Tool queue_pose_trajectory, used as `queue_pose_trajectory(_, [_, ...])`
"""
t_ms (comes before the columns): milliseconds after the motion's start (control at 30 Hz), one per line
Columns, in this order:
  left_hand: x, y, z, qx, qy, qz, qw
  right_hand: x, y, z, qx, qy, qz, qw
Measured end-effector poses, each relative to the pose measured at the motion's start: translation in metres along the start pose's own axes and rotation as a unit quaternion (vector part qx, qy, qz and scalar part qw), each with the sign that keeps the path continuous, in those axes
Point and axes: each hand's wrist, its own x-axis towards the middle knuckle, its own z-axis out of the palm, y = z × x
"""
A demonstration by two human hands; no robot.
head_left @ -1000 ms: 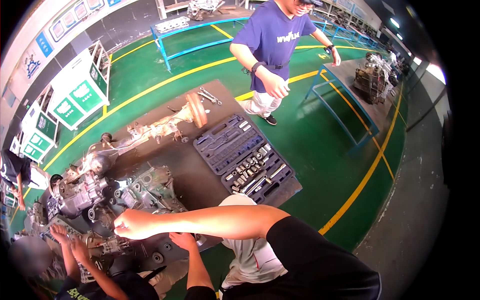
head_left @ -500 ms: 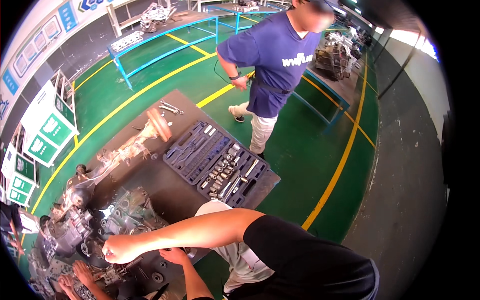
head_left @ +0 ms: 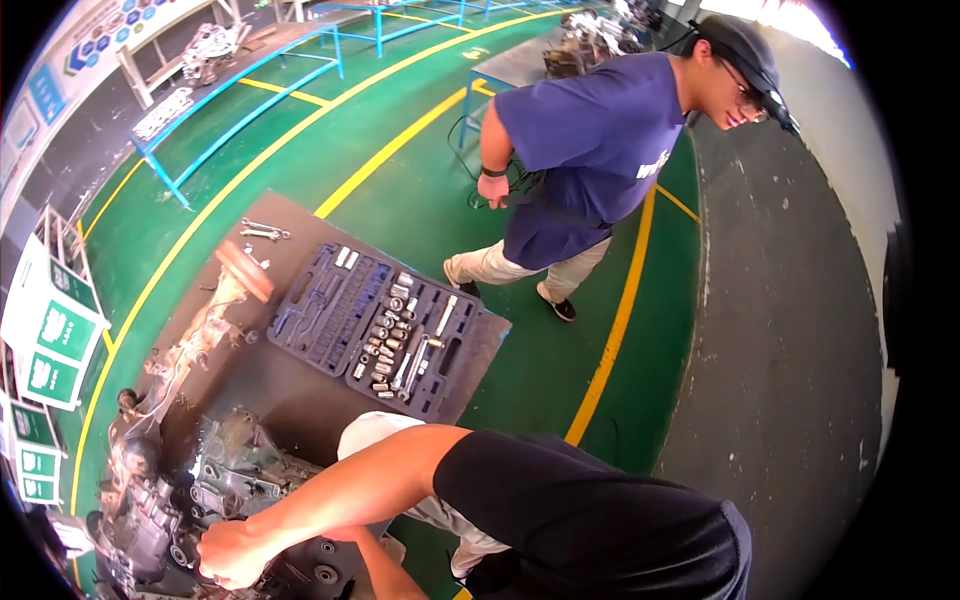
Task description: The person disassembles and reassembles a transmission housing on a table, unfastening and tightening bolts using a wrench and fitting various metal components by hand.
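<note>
My right hand is closed above the metal engine or gearbox parts at the table's lower left; a small dark thing shows at its fingers, too little to name. My left forearm comes up from the lower edge and passes under the right one, which hides most of the left hand. Beside the right hand lies a ring-shaped bearing; another round ring part rests nearer the lower edge. A cast metal housing sits just beyond my right forearm.
An open socket set case lies on the brown table, with spanners at its far corner. A long rusty axle part runs along the left. Past the table stands a person in a blue shirt. Blue-framed benches stand behind.
The view has swung right, so the table sits further left. My left hand has gone behind my right forearm. The person in blue has turned and leans rightward. Another person's hands have left view.
</note>
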Motion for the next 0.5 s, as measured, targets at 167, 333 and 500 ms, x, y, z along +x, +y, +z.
queue_pose_trajectory(167, [0.181, -0.080, 0.108, -0.084, -0.062, 0.174, 0.979, 0.013, -0.010, 0.002, -0.058, 0.071, -0.069, 0.993])
queue_pose_trajectory(333, [0.296, 0.001, 0.167, -0.089, 0.088, 0.247, 0.961, -0.027, 0.047, -0.035, -0.075, 0.111, 0.048, 0.990])
queue_pose_trajectory(500, [0.314, 0.038, 0.178, -0.142, 0.081, 0.222, 0.961, -0.008, 0.054, -0.034, -0.104, 0.074, 0.061, 0.990])
